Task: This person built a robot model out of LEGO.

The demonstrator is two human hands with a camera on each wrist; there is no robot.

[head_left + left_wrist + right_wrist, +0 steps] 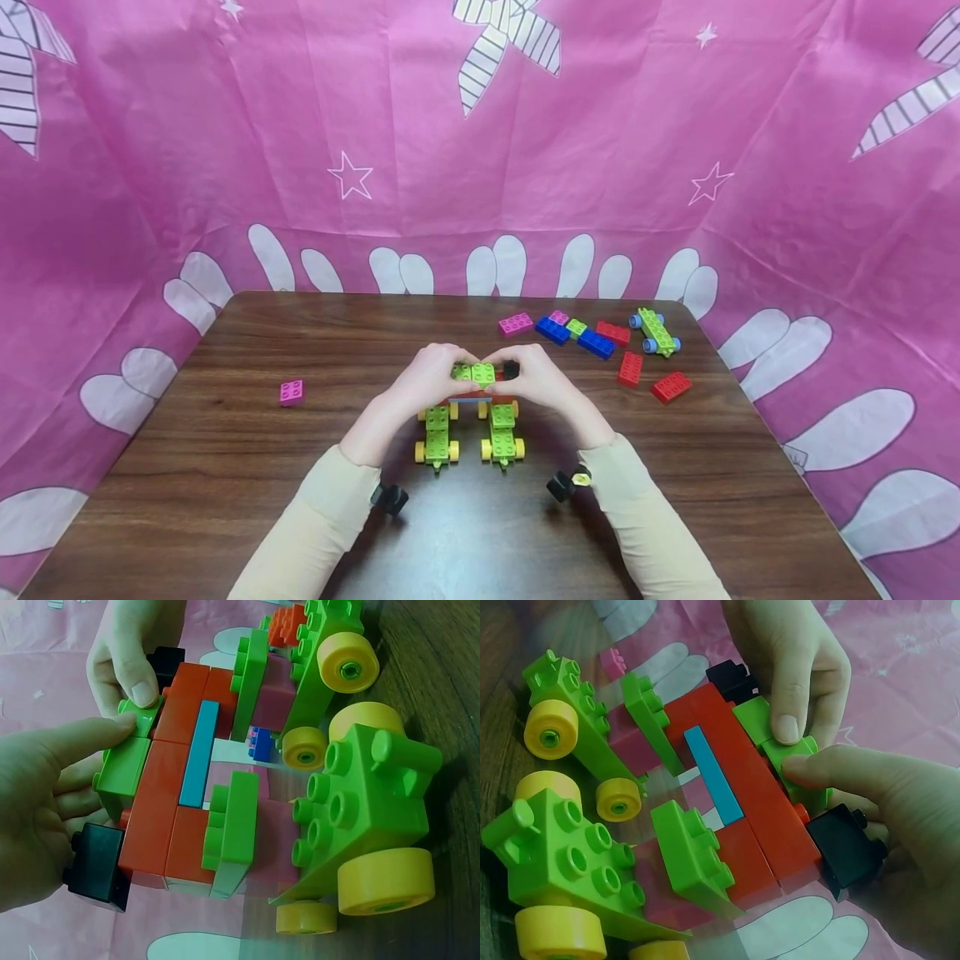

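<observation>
My left hand [431, 373] and right hand [531, 377] meet over a structure of building bricks in the middle of the table. Two light green bricks [124, 766] sit side by side along its top; both hands pinch them, thumbs on the near face and fingers curled behind. Below lies a row of red bricks [735, 776] with a light blue strip [714, 776] on its face. A black brick [846, 846] stands at each end of the top. Pink bricks and green stepped bricks join the red part to two green wheeled bases [437, 442] with yellow wheels [386, 881].
A lone pink brick [291, 392] lies on the left of the brown table [225, 467]. At the back right are blue bricks [596, 343], red bricks [671, 386], pink bricks [516, 324], a small green brick [576, 327] and a green base with blue wheels [656, 332]. Pink cloth hangs behind.
</observation>
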